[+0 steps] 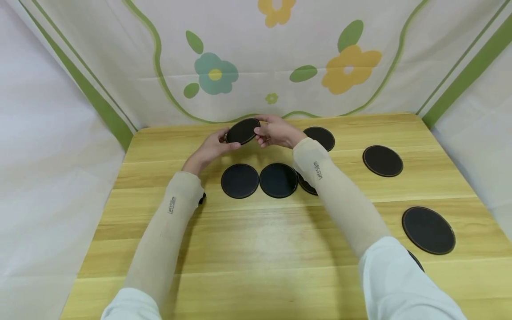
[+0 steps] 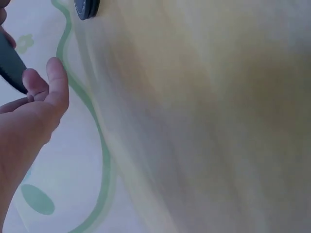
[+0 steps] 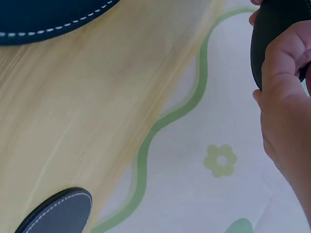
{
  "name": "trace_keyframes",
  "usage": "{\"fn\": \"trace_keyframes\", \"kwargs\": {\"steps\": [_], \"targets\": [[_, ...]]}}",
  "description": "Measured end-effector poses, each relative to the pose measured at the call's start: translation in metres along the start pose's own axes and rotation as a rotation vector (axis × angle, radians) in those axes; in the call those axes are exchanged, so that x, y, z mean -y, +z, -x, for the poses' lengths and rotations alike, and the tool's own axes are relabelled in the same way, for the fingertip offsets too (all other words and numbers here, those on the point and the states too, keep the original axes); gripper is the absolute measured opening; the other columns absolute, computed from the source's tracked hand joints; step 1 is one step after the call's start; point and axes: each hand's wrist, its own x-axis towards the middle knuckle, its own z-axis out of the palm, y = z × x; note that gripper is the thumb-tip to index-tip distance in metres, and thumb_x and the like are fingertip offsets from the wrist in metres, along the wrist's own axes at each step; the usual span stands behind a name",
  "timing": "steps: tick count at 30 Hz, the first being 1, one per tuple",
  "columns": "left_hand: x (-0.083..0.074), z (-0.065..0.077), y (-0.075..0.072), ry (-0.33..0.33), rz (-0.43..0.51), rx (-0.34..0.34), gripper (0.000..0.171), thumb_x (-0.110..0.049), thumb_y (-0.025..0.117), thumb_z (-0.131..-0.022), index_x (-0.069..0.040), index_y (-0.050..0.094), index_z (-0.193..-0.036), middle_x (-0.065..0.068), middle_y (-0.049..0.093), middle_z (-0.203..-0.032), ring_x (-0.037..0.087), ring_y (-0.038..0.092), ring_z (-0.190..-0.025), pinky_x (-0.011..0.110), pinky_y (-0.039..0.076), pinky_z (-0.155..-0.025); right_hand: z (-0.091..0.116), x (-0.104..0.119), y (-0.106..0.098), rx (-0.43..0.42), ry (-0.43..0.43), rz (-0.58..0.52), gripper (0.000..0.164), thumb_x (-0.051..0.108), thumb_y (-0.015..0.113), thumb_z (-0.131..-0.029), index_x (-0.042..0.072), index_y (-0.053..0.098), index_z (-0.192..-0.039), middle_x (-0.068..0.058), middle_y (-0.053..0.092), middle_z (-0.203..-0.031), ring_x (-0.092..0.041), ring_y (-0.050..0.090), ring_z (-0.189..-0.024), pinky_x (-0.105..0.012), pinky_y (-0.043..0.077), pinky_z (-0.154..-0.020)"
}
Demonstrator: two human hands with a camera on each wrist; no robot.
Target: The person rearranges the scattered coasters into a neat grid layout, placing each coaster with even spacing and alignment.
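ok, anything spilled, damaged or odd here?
No visible spill or damage. One round black coaster tilts, but the right hand pinches it. Only oddity: a black object beside the left sleeve, mostly hidden, unidentifiable.

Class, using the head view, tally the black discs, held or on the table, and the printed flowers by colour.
Held black disc: 1
Black discs on the table: 7, some partly hidden
Orange flowers: 2
Teal flower: 1
Green flower: 1
Total: 12
Dark bit beside the left sleeve: unclear, uncounted
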Motion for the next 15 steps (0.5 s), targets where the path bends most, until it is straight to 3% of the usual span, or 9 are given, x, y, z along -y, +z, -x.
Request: {"fn": "trace_keyframes", "kwargs": {"steps": [3,7,11,15], "targets": [[-0.003,0.0,0.002,0.056,-0.024,-0.006,0.085,-0.031,0.076,-0.093,-0.005,0.03,-0.159,0.016,0.045,-0.145,0.027,0.045,-0.122,0.039,0.04,-0.102,0.004,0.0,-0.001,0.008,-0.014,0.0,0.068,0.007,0.05,-0.107,0.014,0.014,-0.164,-0.019,0.06,-0.093,-0.02,0.057,-0.066,-0.036,0.053,-0.068],[-0.006,0.0,0.004,0.147,-0.069,-0.038,0.065,-0.031,0.078,-0.091,-0.011,0.051,-0.147,0.013,0.056,-0.117,0.025,0.05,-0.099,0.034,0.043,-0.082,0.009,0.0,-0.005,0.039,-0.048,0.05,0.071,0.01,0.054,-0.106,0.014,0.013,-0.164,-0.018,0.06,-0.092,-0.022,0.057,-0.066,-0.039,0.054,-0.069],[-0.009,0.001,0.006,0.195,-0.123,-0.071,0.063,-0.036,0.081,-0.088,-0.011,0.056,-0.141,0.012,0.058,-0.105,0.024,0.051,-0.089,0.033,0.043,-0.074,0.015,-0.001,-0.011,0.059,-0.092,0.145,0.076,0.014,0.061,-0.103,0.015,0.015,-0.163,-0.019,0.062,-0.094,-0.023,0.059,-0.065,-0.046,0.056,-0.072],[-0.012,0.004,0.007,0.226,-0.153,-0.071,0.068,-0.037,0.083,-0.086,-0.01,0.055,-0.142,0.012,0.059,-0.106,0.025,0.051,-0.087,0.033,0.043,-0.072,0.021,-0.004,-0.012,0.054,-0.129,0.257,0.085,0.017,0.07,-0.098,0.015,0.015,-0.163,-0.022,0.062,-0.1,-0.026,0.061,-0.067,-0.049,0.056,-0.074]]}}
